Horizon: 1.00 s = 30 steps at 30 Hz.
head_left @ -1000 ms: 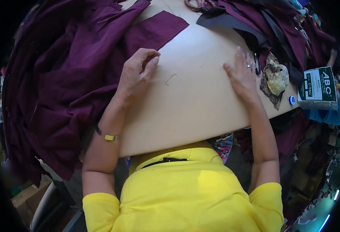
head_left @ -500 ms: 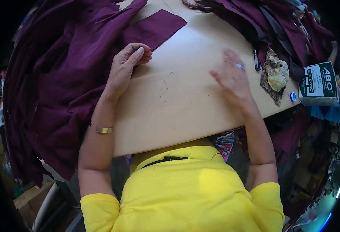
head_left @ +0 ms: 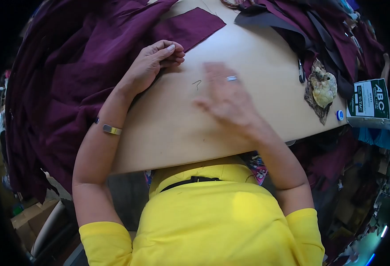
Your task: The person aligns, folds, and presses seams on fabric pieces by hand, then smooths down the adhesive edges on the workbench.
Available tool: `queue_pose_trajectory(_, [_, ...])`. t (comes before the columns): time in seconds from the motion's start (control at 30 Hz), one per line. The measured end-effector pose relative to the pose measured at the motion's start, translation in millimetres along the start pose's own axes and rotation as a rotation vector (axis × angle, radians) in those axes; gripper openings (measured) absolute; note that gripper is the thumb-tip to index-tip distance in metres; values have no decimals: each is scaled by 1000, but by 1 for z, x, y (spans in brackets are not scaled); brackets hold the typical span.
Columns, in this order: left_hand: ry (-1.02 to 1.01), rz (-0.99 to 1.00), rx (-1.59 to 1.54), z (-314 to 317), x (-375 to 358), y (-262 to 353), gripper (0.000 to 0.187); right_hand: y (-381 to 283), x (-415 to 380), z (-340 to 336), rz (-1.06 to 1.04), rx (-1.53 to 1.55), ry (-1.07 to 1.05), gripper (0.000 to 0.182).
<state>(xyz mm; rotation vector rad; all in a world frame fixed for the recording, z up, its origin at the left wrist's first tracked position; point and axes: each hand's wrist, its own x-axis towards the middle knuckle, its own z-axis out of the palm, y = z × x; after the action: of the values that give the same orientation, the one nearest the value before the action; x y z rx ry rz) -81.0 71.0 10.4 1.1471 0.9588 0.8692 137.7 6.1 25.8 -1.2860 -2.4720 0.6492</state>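
My left hand is closed, thumb pressed on curled fingers, beside the maroon fabric piled on the left of the table. What it holds, if anything, is hidden. A flat maroon cloth piece lies just beyond it. My right hand, with a ring, is blurred by motion, palm down over the middle of the table, fingers apart and nothing seen in them. A short loose thread lies just left of its fingers.
More maroon and dark fabric lies at the back right. Near the right edge are a dark-handled tool, a pale crumpled lump on a brown rag, a small blue-and-white cap and a green-and-white box.
My right hand has swept left across the table toward the thread. My left hand stays closed and appears slightly further right and up. The view has shifted a little.
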Motion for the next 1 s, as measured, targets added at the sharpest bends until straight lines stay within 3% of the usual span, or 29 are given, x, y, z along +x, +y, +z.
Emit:
queue_pose_trajectory(0.03, [-3, 13, -7, 1, 0, 0, 23, 22, -5, 13, 28, -214, 223, 78])
queue_pose_trajectory(0.13, [2, 11, -2, 1, 1, 1, 22, -12, -13, 27, -193, -309, -79, 80])
queue_pose_trajectory(0.2, [-6, 10, 19, 2, 2, 2, 22, -51, -25, 46, -436, 348, -284, 82])
queue_pose_trajectory(0.3, [-10, 22, 45, 2, -1, 1, 21, -57, -15, 22, -358, 469, -339, 83])
queue_pose_trajectory(0.43, [7, 43, 119, 4, -2, -1, 20, -17, -14, 34, -188, -257, -8, 84])
queue_pose_trajectory(0.5, [1, 48, 152, 6, 0, -2, 20, -33, -24, 41, -188, -183, -55, 86])
queue_pose_trajectory(0.6, [-6, 60, 180, 7, -1, -1, 20, -58, -18, 36, -284, 706, -546, 87])
queue_pose_trajectory(0.63, [-4, 86, 219, 9, -2, -1, 20, -52, -20, 34, -298, 630, -395, 85])
queue_pose_trajectory(0.77, [73, 104, 308, 20, -9, -2, 20, -21, -20, 43, -214, -321, 35, 79])
queue_pose_trajectory(0.87, [116, 111, 411, 23, -4, -8, 19, -58, -40, 51, -473, 365, -294, 77])
queue_pose_trajectory(0.9, [114, 128, 459, 21, -4, -8, 18, -57, -34, 48, -430, 705, -432, 67])
queue_pose_trajectory(0.97, [150, 120, 636, 30, -12, -4, 22, -27, -26, 38, -461, 522, 37, 59])
queue_pose_trajectory(1.0, [123, 283, 871, 38, -20, -8, 26, -9, -25, 31, -473, 429, 266, 56])
